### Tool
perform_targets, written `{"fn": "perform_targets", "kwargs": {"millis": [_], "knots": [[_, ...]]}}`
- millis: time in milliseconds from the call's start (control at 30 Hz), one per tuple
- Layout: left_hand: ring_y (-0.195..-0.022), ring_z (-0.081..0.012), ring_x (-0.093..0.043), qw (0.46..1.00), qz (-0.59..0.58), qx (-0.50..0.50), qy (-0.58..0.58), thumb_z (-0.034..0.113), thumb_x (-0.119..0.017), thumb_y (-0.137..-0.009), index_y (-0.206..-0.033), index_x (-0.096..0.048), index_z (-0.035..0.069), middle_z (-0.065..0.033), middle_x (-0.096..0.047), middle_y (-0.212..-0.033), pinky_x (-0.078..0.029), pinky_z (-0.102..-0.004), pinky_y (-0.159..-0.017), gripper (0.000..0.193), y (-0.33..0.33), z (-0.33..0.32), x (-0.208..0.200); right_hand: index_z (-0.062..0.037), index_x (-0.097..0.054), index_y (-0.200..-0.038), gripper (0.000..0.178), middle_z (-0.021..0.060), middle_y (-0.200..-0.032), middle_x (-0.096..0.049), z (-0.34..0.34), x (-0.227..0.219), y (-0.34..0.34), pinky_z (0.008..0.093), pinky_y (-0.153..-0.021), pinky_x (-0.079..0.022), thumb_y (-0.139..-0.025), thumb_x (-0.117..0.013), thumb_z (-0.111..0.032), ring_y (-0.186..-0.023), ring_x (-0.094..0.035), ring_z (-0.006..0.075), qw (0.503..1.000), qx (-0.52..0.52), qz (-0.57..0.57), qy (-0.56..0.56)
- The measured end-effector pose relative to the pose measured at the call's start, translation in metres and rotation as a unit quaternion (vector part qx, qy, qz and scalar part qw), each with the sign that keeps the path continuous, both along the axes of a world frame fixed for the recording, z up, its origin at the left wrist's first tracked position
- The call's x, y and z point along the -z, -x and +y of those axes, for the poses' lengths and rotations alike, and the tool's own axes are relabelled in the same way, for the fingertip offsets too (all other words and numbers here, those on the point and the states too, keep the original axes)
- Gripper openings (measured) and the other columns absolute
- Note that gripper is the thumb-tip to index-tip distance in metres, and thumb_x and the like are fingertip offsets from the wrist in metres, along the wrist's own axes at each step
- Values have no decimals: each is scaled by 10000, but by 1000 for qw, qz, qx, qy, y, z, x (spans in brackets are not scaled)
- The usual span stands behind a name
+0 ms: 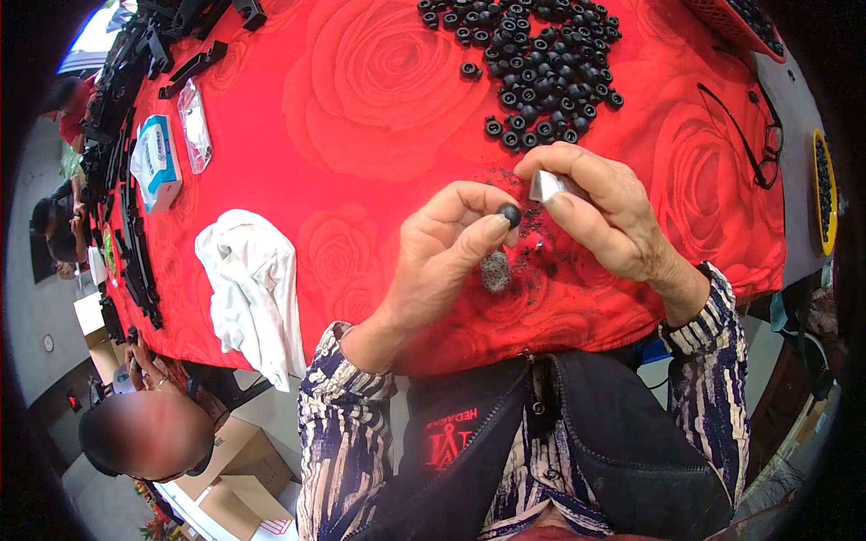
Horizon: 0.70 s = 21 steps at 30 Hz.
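Observation:
My left hand [431, 248] pinches a small round black plastic knob [510, 215] between thumb and fingers. Close beside it, my right hand [618, 216] grips a short, shiny silver metal piece [544, 187], perhaps a blade, its edge turned toward the knob. The two are a small gap apart. Black crumbs and shavings [534, 257] lie scattered on the red cloth below my hands, near a grey speckled oval patch [495, 270]. Beyond my hands spreads a heap of similar black knobs [559, 77], many showing a hollow side.
A crumpled white cloth [248, 284], a tissue pack [158, 164] and a clear plastic packet [194, 126] lie left. Long black parts [135, 243] line the left edge. Eyeglasses [769, 162], a yellow tray [823, 194] and a red basket [735, 22] are right. People sit left.

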<state>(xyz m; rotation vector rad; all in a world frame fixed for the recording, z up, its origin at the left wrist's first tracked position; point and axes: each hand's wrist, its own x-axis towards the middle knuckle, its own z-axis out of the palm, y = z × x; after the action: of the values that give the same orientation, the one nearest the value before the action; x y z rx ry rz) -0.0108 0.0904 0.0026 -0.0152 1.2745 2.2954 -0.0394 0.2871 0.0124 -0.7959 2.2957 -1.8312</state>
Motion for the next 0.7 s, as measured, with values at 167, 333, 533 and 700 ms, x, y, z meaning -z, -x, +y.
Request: {"fn": "perform_targets", "kwargs": {"millis": [167, 333, 533, 700], "knots": [[-804, -59, -533, 1000, -8, 12, 10, 112, -564, -897, -1054, -539, -12, -21, -586, -879, -426, -190, -725, 202, 0, -1, -1, 37, -544, -1028, 222, 82, -781, -531, 0, 5, 3, 261, -560, -407, -850, -532, -94, -642, -516, 148, 999, -11, 32, -41], [-785, -51, -518, 1000, 2, 17, 20, 123, -559, -901, -1057, -536, -11, -17, -583, -875, -413, -182, -705, 207, 0, 0, 4, 34, -554, -1002, 195, 78, -755, -531, 1, 9, 4, 243, -506, -390, -827, -568, -51, -595, -505, 132, 997, -24, 49, -48], [-780, -44, -507, 999, 0, 12, 31, 133, -545, -910, -1059, -531, -11, -10, -578, -866, -403, -180, -702, 207, 1, 1, 3, 35, -554, -996, 193, 77, -750, -527, 0, 9, 5, 248, -501, -394, -821, -571, -46, -602, -510, 135, 998, -23, 54, -33], [-781, -45, -506, 1000, 3, 10, 15, 118, -539, -912, -1063, -526, -13, -9, -570, -866, -405, -183, -705, 200, -1, 1, 7, 32, -556, -988, 188, 77, -744, -525, 1, 9, 5, 250, -500, -392, -817, -574, -46, -599, -509, 139, 997, -24, 53, -46]]}}
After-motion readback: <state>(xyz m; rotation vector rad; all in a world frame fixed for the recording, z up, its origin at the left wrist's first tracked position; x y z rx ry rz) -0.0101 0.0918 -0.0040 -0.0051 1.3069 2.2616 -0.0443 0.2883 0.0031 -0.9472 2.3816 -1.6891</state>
